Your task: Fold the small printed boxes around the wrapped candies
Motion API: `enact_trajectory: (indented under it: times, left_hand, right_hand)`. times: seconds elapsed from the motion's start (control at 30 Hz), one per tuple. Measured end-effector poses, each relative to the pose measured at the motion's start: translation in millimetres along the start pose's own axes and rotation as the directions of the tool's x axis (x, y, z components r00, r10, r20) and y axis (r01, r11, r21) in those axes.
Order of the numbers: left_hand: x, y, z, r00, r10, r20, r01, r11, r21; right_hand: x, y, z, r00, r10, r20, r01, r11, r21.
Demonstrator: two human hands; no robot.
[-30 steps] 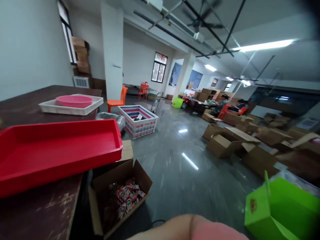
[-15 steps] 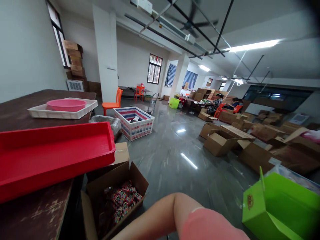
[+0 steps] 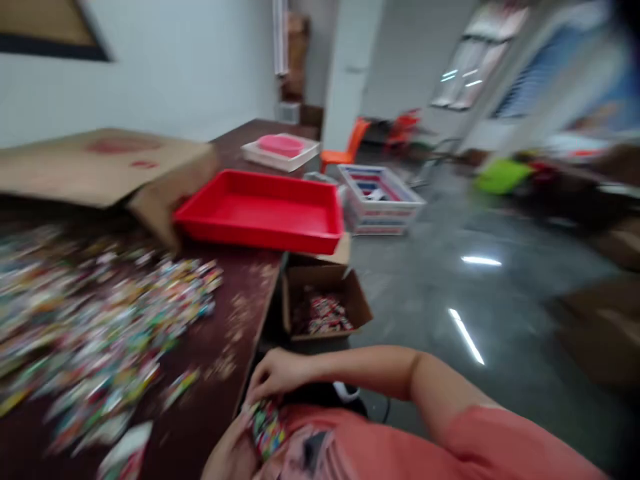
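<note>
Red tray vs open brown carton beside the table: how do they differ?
The tray is red and shallow; the carton is brown and looks deeper. The tray lies on the table, one end past its edge; the carton sits lower, beside it. The carton holds small colourful pieces; none show in the tray. Both are open on top.

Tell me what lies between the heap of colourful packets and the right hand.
In the head view, a bare strip of scuffed brown tabletop lies between the heap of packets and the right hand.
</note>
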State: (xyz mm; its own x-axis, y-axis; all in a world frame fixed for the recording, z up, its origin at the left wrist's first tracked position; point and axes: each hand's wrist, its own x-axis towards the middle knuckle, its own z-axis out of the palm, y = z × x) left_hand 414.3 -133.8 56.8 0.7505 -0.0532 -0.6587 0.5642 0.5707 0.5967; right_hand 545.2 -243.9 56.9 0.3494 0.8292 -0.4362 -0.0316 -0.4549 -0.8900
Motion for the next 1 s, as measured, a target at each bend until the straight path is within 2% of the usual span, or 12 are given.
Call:
enact_trajectory:
  times: [0.03, 0.1, 0.17, 0.23, 0.33, 0.43, 0.53, 0.63, 0.77, 0.83, 0.93, 1.0]
  left_hand:
    - [-5, -9, -10.5, 1.000, -0.008, 0.026, 0.011, 0.994, -0.111]
    - [-10, -24, -25.2, 0.995, 0.086, 0.058, -0.070, 0.969, -0.235]
    - [-8, -32, -36.3, 0.979, 0.174, 0.109, -0.149, 0.967, -0.208]
    - [-7, -34, -46.1, 0.963, 0.226, 0.146, -0.215, 0.973, -0.089]
    - [-8, -34, -58.0, 0.951, 0.286, 0.117, -0.301, 0.942, 0.147]
    - [-12, -36, -65.4, 0.953, 0.297, 0.059, -0.302, 0.919, 0.254]
    - [-16, -37, -69.0, 0.950, 0.306, 0.065, -0.313, 0.923, 0.223]
    - [-18, -38, -70.1, 0.937, 0.342, 0.067, -0.349, 0.920, 0.178]
    - [-17, -35, -71.4, 0.953, 0.303, 0.017, -0.301, 0.937, 0.175]
    - [-17, -33, -72.8, 0.959, 0.281, 0.027, -0.282, 0.950, 0.134]
    - [-18, -30, -74.9, 0.966, 0.254, 0.055, -0.259, 0.960, 0.106]
    - [-16, -29, -75.7, 0.969, 0.242, 0.052, -0.247, 0.960, 0.135]
  right_hand:
    - [0, -1, 5, 0.998, -0.065, -0.008, 0.065, 0.998, 0.002]
    - [1, 0, 14, 0.973, -0.223, -0.059, 0.221, 0.975, -0.027]
    - [1, 1, 21, 0.945, -0.326, -0.037, 0.323, 0.943, -0.078]
    - [-1, 3, 24, 0.930, -0.367, 0.029, 0.368, 0.921, -0.129]
    - [2, 5, 27, 0.941, -0.332, 0.063, 0.338, 0.929, -0.153]
    - [11, 4, 28, 0.942, -0.328, 0.071, 0.335, 0.923, -0.188]
    - [18, 1, 26, 0.900, -0.385, 0.207, 0.423, 0.885, -0.196]
    - [22, -1, 21, 0.877, -0.349, 0.331, 0.423, 0.888, -0.183]
    - [30, -4, 19, 0.927, -0.260, 0.271, 0.332, 0.905, -0.267]
    - [34, -8, 20, 0.920, -0.265, 0.287, 0.344, 0.898, -0.274]
    - [35, -13, 21, 0.872, -0.309, 0.380, 0.413, 0.880, -0.233]
    - [37, -12, 22, 0.898, -0.285, 0.334, 0.369, 0.903, -0.222]
